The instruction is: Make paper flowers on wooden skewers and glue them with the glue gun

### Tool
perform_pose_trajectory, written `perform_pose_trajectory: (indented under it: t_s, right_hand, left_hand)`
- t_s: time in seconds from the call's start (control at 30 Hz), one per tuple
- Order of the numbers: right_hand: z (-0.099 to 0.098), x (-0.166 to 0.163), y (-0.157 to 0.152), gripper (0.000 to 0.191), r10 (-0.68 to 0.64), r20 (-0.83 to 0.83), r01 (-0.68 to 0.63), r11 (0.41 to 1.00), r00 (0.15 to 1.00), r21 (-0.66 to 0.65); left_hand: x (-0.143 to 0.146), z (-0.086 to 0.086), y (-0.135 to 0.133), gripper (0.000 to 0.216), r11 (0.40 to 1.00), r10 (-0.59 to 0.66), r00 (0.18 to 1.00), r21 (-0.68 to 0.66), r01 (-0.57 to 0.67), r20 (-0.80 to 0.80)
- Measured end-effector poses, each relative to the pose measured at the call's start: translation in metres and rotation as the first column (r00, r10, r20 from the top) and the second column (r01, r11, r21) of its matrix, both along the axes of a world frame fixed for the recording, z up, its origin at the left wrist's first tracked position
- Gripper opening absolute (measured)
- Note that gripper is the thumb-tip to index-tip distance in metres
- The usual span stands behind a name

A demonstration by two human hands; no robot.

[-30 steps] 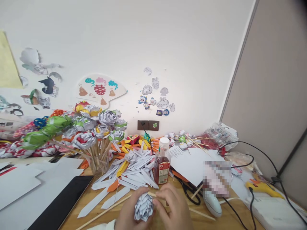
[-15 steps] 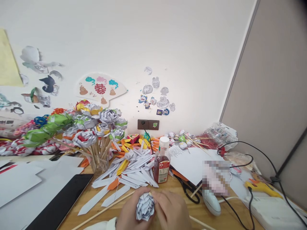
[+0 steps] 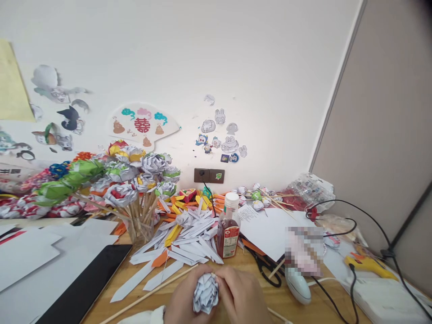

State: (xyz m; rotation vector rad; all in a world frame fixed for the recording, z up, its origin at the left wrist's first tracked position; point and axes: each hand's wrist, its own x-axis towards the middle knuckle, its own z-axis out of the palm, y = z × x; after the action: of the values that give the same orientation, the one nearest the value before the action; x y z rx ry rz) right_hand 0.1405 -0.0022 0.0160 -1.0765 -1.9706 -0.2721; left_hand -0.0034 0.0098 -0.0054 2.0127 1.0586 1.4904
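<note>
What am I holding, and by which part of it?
A white paper flower: your left hand cups its side. Your right hand meets its opposite edge; whether those fingertips pinch anything is hidden.

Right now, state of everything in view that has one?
Left hand: closed around paper flower
Right hand: at flower's edge, grip unclear
Paper flower: held, petals layered
Bottle: upright, capped
Clear container: upright, packed with stems
Wall socket: plug in left half
Black slab: lying flat, face dark
</note>
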Motion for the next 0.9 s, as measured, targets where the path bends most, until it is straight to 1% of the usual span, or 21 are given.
perform_pose_trajectory:
  t_s: [0.13,0.2,0.37,0.53,0.63,0.73,0.9]
  right_hand:
    - [-0.003,0.001,0.000,0.021,-0.076,-0.032,0.078,0.996,0.997,0.043]
    - [-0.002,0.001,0.000,0.018,-0.094,-0.036,0.097,0.993,0.995,0.067]
    - [0.000,0.000,-0.001,0.026,-0.065,-0.034,0.069,0.988,0.997,0.138]
    - [-0.010,0.004,0.002,0.022,-0.032,0.005,0.032,0.996,0.999,0.081]
    - [-0.015,0.005,0.003,0.024,-0.026,-0.020,0.027,0.995,0.999,0.097]
    - [-0.017,0.004,0.004,0.027,-0.024,-0.021,0.027,0.992,0.999,0.123]
    - [-0.017,0.004,0.005,0.028,-0.030,-0.018,0.032,0.993,0.999,0.113]
  left_hand:
    - [-0.001,-0.003,0.001,0.033,1.000,0.011,1.000,0.021,-0.011,-0.002]
    - [-0.001,-0.005,0.002,0.036,1.000,0.012,1.000,0.028,-0.012,-0.011]
    - [-0.003,-0.012,0.005,0.037,0.999,0.027,0.999,0.037,-0.025,-0.038]
    - [-0.004,-0.010,0.005,0.040,0.998,0.001,0.999,0.067,0.002,-0.048]
    - [-0.005,-0.007,0.006,0.041,0.996,0.003,0.997,0.089,0.004,-0.073]
    - [-0.006,-0.005,0.007,0.044,0.994,-0.001,0.991,0.110,0.016,-0.133]
    - [-0.008,-0.005,0.007,0.047,0.989,0.017,0.982,0.148,0.012,-0.190]
